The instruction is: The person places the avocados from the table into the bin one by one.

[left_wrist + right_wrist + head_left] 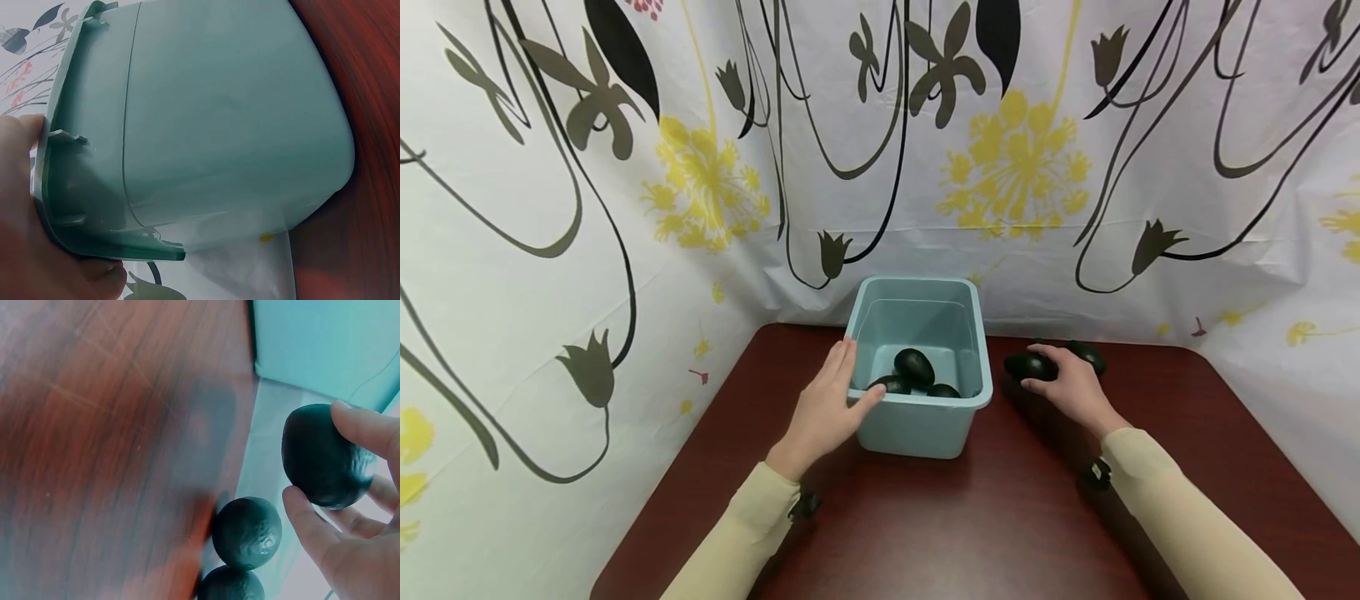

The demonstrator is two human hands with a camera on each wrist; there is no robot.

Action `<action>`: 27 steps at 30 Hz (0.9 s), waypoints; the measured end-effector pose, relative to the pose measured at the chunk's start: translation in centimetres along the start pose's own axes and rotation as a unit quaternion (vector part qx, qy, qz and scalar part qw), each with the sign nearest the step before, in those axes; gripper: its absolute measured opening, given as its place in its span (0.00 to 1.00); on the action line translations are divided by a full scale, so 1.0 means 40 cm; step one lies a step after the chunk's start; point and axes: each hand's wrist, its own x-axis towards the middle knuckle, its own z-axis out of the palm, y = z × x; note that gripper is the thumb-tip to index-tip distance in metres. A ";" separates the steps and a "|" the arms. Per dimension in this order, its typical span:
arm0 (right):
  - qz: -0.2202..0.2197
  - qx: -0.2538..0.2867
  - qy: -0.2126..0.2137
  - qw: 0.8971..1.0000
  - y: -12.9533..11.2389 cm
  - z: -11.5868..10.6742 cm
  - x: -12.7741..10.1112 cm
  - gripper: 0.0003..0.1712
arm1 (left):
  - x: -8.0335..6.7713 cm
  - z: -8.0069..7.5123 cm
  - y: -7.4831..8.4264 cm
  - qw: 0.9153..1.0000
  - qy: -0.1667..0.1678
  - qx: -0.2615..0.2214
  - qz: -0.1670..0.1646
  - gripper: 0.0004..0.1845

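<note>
From the head view I see my left hand (829, 406) resting on the near left corner of the pale blue tub (917, 433), fingers fairly straight with the tips over the rim. Three dark avocados (914, 367) lie inside it. To the right of the tub, my right hand (1070, 382) covers one avocado (1028, 365) on the dark red table (970, 533), with another avocado (1088, 356) just behind it.

The left wrist view is almost all tub wall (231, 119); my palm (25, 250) sits against the rim, and I cannot tell more about the fingers there.

The right wrist view shows the grip best: thumb and fingertips (359, 425) curl round the held avocado (322, 456), with two loose ones (247, 532) near it on the table.

To do this well, I judge I should hold the tub steady, keep a gentle, even pinch on the smooth fruit, and carry it clear over the rim without nudging the loose ones.
</note>
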 end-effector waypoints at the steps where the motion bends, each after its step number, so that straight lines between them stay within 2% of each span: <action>1: -0.001 0.002 0.001 1.000 -0.002 -0.001 -0.002 0.40 | 0.000 0.000 0.000 1.000 0.000 -0.001 0.000 0.50; 15: -0.014 0.005 0.029 0.999 -0.052 -0.034 -0.014 0.41 | -0.002 0.001 0.002 1.000 0.001 -0.017 -0.009 0.49; 27: -0.022 -0.004 0.053 0.998 -0.086 -0.051 -0.021 0.38 | -0.004 0.000 0.004 1.000 0.004 -0.026 -0.006 0.49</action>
